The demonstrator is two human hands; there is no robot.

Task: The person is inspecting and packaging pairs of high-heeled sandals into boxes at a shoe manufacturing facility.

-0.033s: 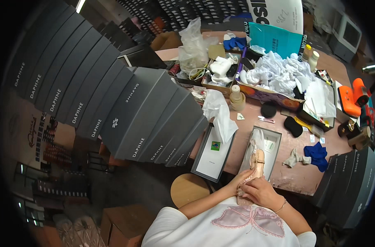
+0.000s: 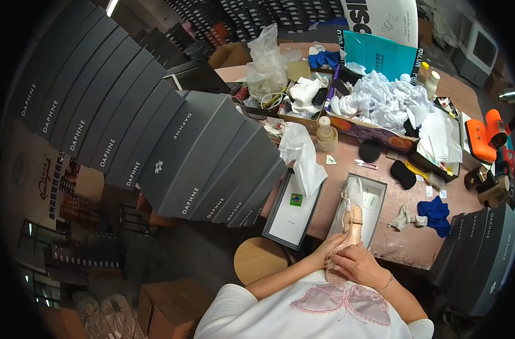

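Note:
A pinkish-beige women's shoe (image 2: pixel 354 217) with a pale insole and a thin strap is held in front of my chest, its upper end over the open shoebox. My left hand (image 2: pixel 332 244) grips its left side, fingers wrapped along the edge. Bent fingers of my right hand (image 2: pixel 356 263) close on its lower part, near a decorated trim; the fingertips are partly hidden. Behind the shoe, the grey shoebox (image 2: pixel 379 195) with a white inside holds white tissue paper (image 2: pixel 353 189). Left of it lies a grey box lid (image 2: pixel 288 229) with a small green sticker.
Tall stacks of grey shoeboxes (image 2: pixel 184 152) stand at left, more boxes (image 2: pixel 486 243) at right. On the pink table (image 2: pixel 410 248) lie a blue cloth (image 2: pixel 435 216), a black pad (image 2: pixel 369 151), a yellow-handled brush (image 2: pixel 427 176), a glue bottle (image 2: pixel 326 137) and a tray of crumpled paper (image 2: pixel 376 101).

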